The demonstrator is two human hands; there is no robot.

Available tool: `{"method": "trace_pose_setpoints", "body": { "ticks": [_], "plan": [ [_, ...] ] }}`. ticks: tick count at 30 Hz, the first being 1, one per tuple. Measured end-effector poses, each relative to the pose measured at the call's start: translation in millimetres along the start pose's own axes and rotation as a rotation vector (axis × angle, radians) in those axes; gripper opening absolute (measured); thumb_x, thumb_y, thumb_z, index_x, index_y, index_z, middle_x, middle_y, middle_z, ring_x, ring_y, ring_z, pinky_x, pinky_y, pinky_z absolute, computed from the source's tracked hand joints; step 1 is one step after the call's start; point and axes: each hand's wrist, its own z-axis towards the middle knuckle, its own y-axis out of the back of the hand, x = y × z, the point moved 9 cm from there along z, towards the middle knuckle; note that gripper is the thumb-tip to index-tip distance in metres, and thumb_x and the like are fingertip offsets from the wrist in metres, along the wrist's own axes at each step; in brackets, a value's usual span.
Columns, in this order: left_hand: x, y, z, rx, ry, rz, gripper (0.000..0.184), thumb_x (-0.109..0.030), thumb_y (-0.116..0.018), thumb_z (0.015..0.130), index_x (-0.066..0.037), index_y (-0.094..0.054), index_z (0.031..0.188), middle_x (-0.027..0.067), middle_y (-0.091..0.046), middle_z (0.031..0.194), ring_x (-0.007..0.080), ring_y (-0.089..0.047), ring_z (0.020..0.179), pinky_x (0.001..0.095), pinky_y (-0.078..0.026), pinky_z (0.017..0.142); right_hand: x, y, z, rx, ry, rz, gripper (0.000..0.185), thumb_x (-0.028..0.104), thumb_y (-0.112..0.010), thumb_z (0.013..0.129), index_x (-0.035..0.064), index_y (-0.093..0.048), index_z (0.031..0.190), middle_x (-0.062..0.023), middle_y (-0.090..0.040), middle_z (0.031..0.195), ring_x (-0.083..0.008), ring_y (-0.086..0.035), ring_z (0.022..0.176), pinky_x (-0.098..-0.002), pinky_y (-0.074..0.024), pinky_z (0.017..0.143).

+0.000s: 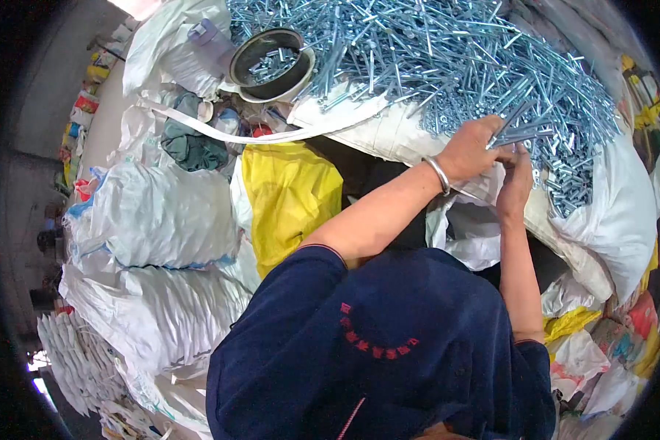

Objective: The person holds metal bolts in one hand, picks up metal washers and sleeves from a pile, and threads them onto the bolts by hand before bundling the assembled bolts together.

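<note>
A small bunch of long silvery metal bolts (526, 134) sticks out to the right from my left hand (471, 152), whose fingers are closed around one end. A metal bangle (438, 176) circles that wrist. Just beside it, my right hand (517, 183) has its fingers curled up against the near ends of the same bunch; its exact grip is partly hidden. Beyond both hands spreads a large heap of loose bolts (418, 55). Short metal sleeves (568, 176) lie piled to the right of my hands.
A dark round bowl (268, 62) with short metal pieces stands at the heap's left edge. White sacks (165, 213) and a yellow sack (286, 194) lie to the left. White sacking (389, 132) borders the heap's near side.
</note>
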Motion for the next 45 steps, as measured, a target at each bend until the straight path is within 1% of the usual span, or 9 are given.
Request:
{"method": "trace_pose_setpoints", "body": {
  "ticks": [5,13,22,26,30,33,40,42,45],
  "plan": [
    [16,2,-2,-0.143,-0.088,0.178,0.035,-0.025,-0.073,0.081,0.001,-0.063,0.104,0.0205,-0.067,0.096,0.0352,-0.065,0.088,0.0395,-0.050,0.078,18,-11,-1,-0.053,0.015,-0.141,0.059,0.043,-0.034,0.102,-0.0046,-0.043,0.136,-0.0130,-0.065,0.105,-0.0177,-0.059,0.095,-0.0324,-0.0433,0.091],
    [16,2,2,-0.060,0.078,0.053,0.023,-0.022,-0.074,0.083,-0.004,-0.070,0.097,0.0083,-0.070,0.083,0.0156,-0.065,0.074,0.0297,-0.050,0.070,29,-6,-3,-0.099,0.068,-0.157,0.060,0.043,-0.034,0.102,-0.0071,-0.043,0.135,-0.0105,-0.068,0.093,-0.0175,-0.059,0.095,-0.0342,-0.0391,0.098],
    [9,3,1,-0.084,0.040,0.065,0.022,-0.022,-0.074,0.084,-0.003,-0.069,0.094,0.0071,-0.070,0.082,0.0137,-0.064,0.074,0.0294,-0.049,0.070,31,10,-1,-0.191,0.066,-0.088,0.060,0.043,-0.035,0.102,-0.0072,-0.044,0.133,-0.0100,-0.067,0.087,-0.0157,-0.061,0.085,-0.0300,-0.0446,0.089],
    [11,1,0,-0.054,0.054,0.063,0.025,-0.018,-0.074,0.082,-0.002,-0.066,0.100,0.0121,-0.069,0.085,0.0235,-0.066,0.076,0.0321,-0.050,0.070,34,-10,1,-0.092,0.197,-0.229,0.059,0.043,-0.036,0.102,-0.0060,-0.044,0.134,-0.0058,-0.060,0.074,-0.0151,-0.058,0.074,-0.0304,-0.0455,0.083],
    [8,2,0,-0.047,0.073,0.063,0.023,-0.017,-0.073,0.082,-0.001,-0.067,0.097,0.0120,-0.069,0.084,0.0237,-0.066,0.074,0.0324,-0.049,0.069,33,13,8,-0.165,0.077,-0.116,0.060,0.045,-0.038,0.101,-0.0033,-0.043,0.136,-0.0087,-0.064,0.083,-0.0174,-0.060,0.084,-0.0317,-0.0450,0.087],
    [17,2,1,-0.064,0.059,0.055,0.020,-0.018,-0.074,0.085,-0.003,-0.068,0.096,0.0050,-0.070,0.083,0.0110,-0.062,0.075,0.0270,-0.049,0.070,36,-7,2,-0.030,0.108,-0.226,0.054,0.043,-0.038,0.101,-0.0030,-0.059,0.117,-0.0067,-0.061,0.087,-0.0174,-0.055,0.086,-0.0313,-0.0430,0.087],
    [18,2,5,-0.012,0.109,0.034,0.021,-0.021,-0.074,0.085,-0.003,-0.069,0.095,0.0056,-0.071,0.083,0.0109,-0.063,0.075,0.0274,-0.049,0.070,23,-1,0,-0.078,0.056,-0.282,0.037,0.033,-0.054,0.095,-0.0011,-0.066,0.102,-0.0146,-0.065,0.090,-0.0234,-0.062,0.084,-0.0342,-0.0468,0.076],
    [12,0,5,0.003,0.116,0.048,0.022,-0.022,-0.074,0.085,-0.003,-0.069,0.095,0.0063,-0.071,0.082,0.0117,-0.063,0.074,0.0281,-0.049,0.069,23,-28,-3,0.213,0.042,-0.452,0.028,0.024,-0.057,0.093,-0.0012,-0.065,0.101,-0.0147,-0.065,0.087,-0.0219,-0.063,0.080,-0.0337,-0.0475,0.072],
    [1,-2,4,-0.001,0.079,0.139,0.021,-0.021,-0.074,0.084,-0.002,-0.069,0.093,0.0065,-0.070,0.080,0.0126,-0.063,0.072,0.0287,-0.049,0.068,31,-25,-9,0.186,-0.025,-0.433,0.021,0.018,-0.061,0.090,-0.0019,-0.066,0.096,-0.0149,-0.064,0.081,-0.0222,-0.062,0.071,-0.0340,-0.0478,0.065]
  ]
}}
